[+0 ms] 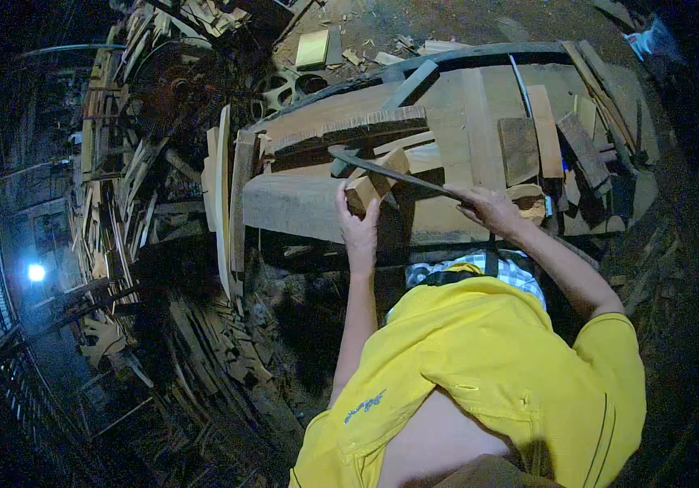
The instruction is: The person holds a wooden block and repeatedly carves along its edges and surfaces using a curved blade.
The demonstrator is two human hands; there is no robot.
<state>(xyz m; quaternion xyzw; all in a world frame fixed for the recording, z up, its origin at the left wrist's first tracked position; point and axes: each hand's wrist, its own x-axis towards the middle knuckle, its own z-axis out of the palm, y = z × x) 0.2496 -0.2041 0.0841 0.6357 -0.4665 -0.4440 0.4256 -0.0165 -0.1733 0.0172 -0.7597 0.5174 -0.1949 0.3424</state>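
Yellow shirt [488, 350]: nearest the camera, lower right of the frame.
Wooden block [374, 185]: just above the frame's centre, over the workbench [439, 226].
Left hand [358, 232]: fingers and thumb gripping the block's near end.
Right hand [492, 210]: fingers closed round a long dark tool [419, 182], which crosses above the block.
Good handling: probably best with the block braced firmly and left fingertips clear of the tool.

Bench [441, 221] open below the tool [417, 181] — thick beam [291, 200] blocks left.
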